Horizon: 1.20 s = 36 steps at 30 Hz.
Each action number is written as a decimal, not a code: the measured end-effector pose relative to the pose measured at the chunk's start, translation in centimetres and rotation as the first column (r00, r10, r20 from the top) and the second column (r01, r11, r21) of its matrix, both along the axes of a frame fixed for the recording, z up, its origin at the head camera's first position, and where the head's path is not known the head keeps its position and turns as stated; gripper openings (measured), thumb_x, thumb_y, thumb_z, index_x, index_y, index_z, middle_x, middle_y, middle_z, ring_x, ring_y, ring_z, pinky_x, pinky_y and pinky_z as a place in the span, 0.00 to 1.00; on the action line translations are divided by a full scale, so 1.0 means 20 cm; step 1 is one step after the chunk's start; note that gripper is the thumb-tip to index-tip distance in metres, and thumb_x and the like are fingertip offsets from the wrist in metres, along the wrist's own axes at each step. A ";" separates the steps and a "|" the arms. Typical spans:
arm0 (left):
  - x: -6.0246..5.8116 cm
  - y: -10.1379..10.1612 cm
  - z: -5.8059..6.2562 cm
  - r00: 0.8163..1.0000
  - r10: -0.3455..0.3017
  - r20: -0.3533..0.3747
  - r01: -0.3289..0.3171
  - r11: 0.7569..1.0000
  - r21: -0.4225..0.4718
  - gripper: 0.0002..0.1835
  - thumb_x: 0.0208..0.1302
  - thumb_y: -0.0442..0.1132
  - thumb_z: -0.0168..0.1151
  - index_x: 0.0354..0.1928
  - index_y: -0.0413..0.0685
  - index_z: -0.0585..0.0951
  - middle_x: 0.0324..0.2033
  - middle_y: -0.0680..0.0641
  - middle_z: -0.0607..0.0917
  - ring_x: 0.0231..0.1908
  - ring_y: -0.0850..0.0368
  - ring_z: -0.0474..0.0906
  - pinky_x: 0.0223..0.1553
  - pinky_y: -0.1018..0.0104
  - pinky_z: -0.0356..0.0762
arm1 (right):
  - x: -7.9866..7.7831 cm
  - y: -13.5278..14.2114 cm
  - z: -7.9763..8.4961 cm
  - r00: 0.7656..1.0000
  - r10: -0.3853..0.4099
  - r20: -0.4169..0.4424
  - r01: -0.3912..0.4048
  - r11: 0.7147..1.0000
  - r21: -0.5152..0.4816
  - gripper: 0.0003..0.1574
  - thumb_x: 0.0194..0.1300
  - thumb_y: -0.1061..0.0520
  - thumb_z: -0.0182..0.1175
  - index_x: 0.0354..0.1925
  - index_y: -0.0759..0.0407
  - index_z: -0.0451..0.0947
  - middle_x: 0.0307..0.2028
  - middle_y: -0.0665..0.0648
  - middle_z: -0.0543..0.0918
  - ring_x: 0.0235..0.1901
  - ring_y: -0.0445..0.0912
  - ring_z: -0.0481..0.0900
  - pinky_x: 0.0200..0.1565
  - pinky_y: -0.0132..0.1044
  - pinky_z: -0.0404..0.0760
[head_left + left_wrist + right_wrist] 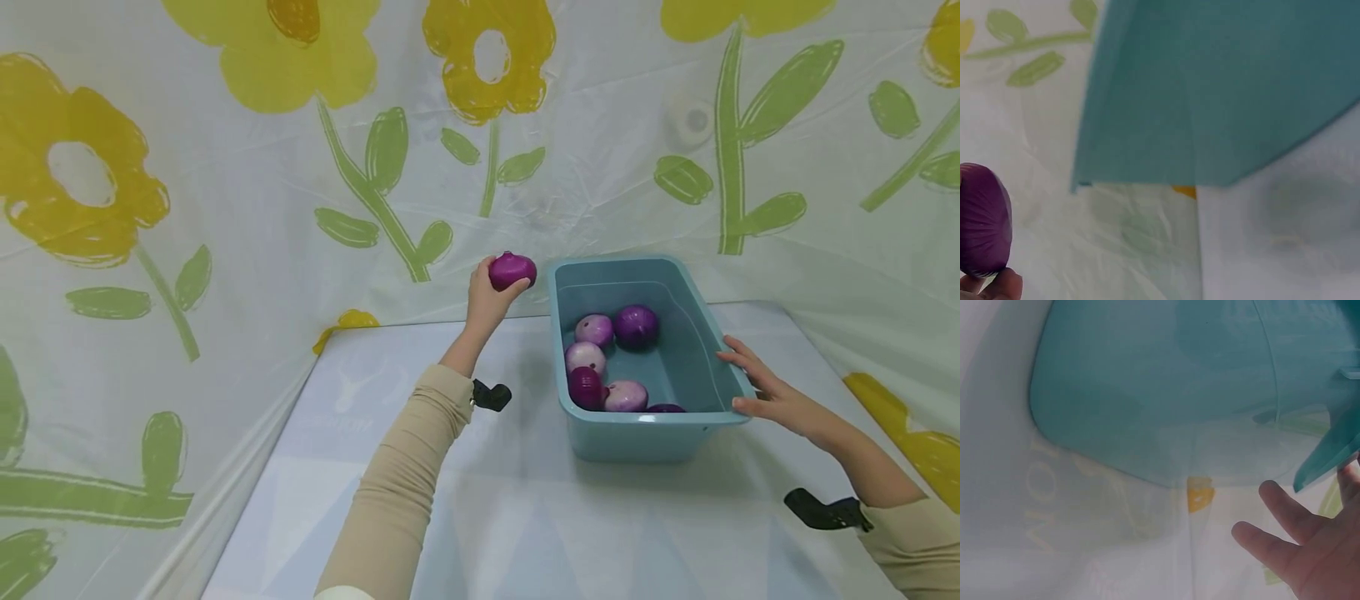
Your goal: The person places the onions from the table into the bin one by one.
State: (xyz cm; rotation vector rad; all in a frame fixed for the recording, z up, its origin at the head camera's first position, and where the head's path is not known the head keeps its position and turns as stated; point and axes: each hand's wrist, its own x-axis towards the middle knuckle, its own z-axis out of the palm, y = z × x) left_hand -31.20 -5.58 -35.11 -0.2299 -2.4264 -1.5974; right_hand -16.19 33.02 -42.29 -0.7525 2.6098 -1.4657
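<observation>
My left hand grips a purple onion, raised left of the bin's far corner. In the left wrist view that onion shows at the left edge, with fingertips under it. A blue-green plastic bin stands on the table, holding several onions, among them a dark purple one and paler ones along its left side. At the bin's right rim rests my right hand, its fingers spread and fairly straight. The right wrist view shows this hand beside the bin's outer wall.
The bin stands on a white table with pale blue triangle shapes. Behind and around it hangs a pale curtain printed with yellow flowers and green leaves. Black straps sit at both wrists.
</observation>
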 end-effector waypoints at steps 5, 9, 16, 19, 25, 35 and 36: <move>0.04 0.07 0.09 0.997 -0.074 -0.009 0.074 0.997 -0.019 0.37 0.55 0.45 0.65 0.64 0.43 0.61 0.59 0.41 0.67 0.55 0.47 0.68 0.52 0.57 0.73 | -0.01 -0.01 -0.01 0.999 -0.031 0.019 0.030 0.999 0.026 0.43 0.63 0.66 0.46 0.71 0.51 0.42 0.69 0.34 0.32 0.68 0.47 0.33 0.42 0.77 0.52; 0.07 0.13 0.13 0.990 -0.137 0.016 0.137 0.991 -0.002 0.37 0.54 0.44 0.66 0.64 0.44 0.62 0.58 0.42 0.69 0.55 0.48 0.68 0.51 0.59 0.74 | -0.01 -0.01 -0.01 1.000 -0.023 0.010 0.023 0.999 0.024 0.42 0.62 0.66 0.46 0.71 0.52 0.43 0.69 0.35 0.32 0.65 0.30 0.36 0.41 0.77 0.52; 0.13 0.22 0.13 0.946 -0.318 0.062 0.321 0.946 -0.043 0.39 0.54 0.45 0.66 0.66 0.47 0.59 0.60 0.44 0.68 0.53 0.50 0.71 0.48 0.64 0.75 | -0.01 -0.02 -0.01 1.000 -0.016 0.019 0.015 1.000 0.024 0.43 0.63 0.66 0.47 0.71 0.53 0.42 0.69 0.35 0.32 0.64 0.29 0.37 0.42 0.77 0.52; 0.15 0.22 0.12 0.916 -0.392 0.085 0.399 0.913 -0.090 0.38 0.58 0.45 0.63 0.67 0.51 0.57 0.62 0.46 0.66 0.53 0.51 0.72 0.48 0.64 0.75 | -0.02 -0.02 -0.01 1.000 -0.011 0.024 0.010 1.000 0.016 0.43 0.63 0.66 0.47 0.71 0.54 0.42 0.69 0.35 0.32 0.67 0.38 0.34 0.43 0.77 0.51; 0.17 0.20 0.13 0.894 -0.438 0.100 0.447 0.889 -0.102 0.34 0.63 0.44 0.57 0.68 0.52 0.55 0.63 0.45 0.65 0.55 0.50 0.72 0.51 0.59 0.74 | -0.02 -0.02 0.00 1.000 -0.007 0.023 0.007 1.000 0.007 0.42 0.63 0.66 0.46 0.71 0.55 0.42 0.69 0.36 0.32 0.69 0.42 0.30 0.43 0.78 0.49; 0.16 0.02 0.06 0.921 -0.377 0.097 0.389 0.875 -0.287 0.37 0.63 0.49 0.57 0.69 0.48 0.54 0.65 0.42 0.62 0.60 0.44 0.65 0.56 0.53 0.69 | -0.01 -0.01 0.02 0.999 -0.011 -0.050 0.016 0.994 0.104 0.42 0.62 0.65 0.48 0.70 0.59 0.43 0.68 0.32 0.34 0.65 0.28 0.38 0.50 0.60 0.67; 0.16 -0.01 0.05 0.927 -0.362 0.095 0.373 0.871 -0.319 0.38 0.62 0.50 0.56 0.69 0.48 0.53 0.66 0.43 0.61 0.62 0.45 0.63 0.58 0.52 0.67 | -0.01 -0.01 0.02 0.997 -0.004 -0.076 0.013 0.993 0.116 0.41 0.62 0.66 0.48 0.70 0.60 0.44 0.69 0.33 0.35 0.61 0.22 0.41 0.50 0.51 0.70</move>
